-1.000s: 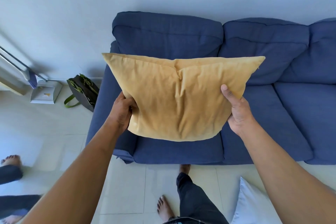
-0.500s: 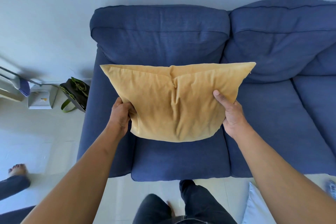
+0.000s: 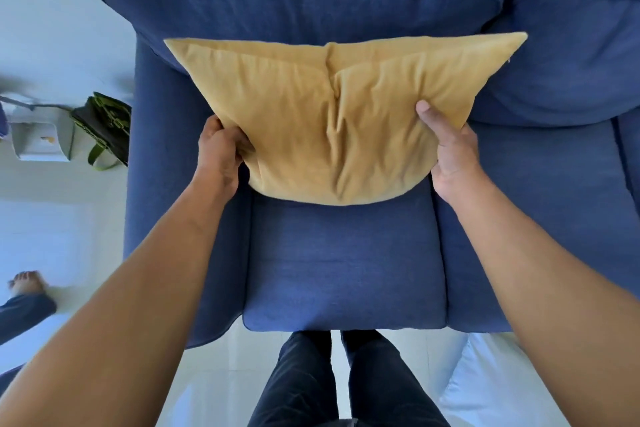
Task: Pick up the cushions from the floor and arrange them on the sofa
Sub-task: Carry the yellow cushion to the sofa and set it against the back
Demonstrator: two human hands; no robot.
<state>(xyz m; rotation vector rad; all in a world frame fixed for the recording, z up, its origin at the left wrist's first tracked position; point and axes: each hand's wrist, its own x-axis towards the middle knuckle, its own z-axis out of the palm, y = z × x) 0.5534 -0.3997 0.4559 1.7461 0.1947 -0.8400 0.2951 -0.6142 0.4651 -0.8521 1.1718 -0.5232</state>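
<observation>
A mustard-yellow cushion (image 3: 332,118) stands upright over the left seat of the blue sofa (image 3: 343,263), its top edge against the back cushion. My left hand (image 3: 220,152) grips its lower left side. My right hand (image 3: 446,149) grips the lower right side, thumb pressed on the front. Whether its bottom edge touches the seat I cannot tell. A white cushion (image 3: 485,388) lies on the floor at the lower right, partly hidden behind my right arm.
A dark bag with green straps (image 3: 104,130) leans by the sofa's left arm, next to a white box (image 3: 38,142) by the wall. Another person's bare foot (image 3: 26,282) rests on the floor at the left. My legs (image 3: 339,381) stand against the sofa front.
I have stepped closer to the sofa and both hands have carried the yellow cushion forward and down toward the left seat and back cushion.
</observation>
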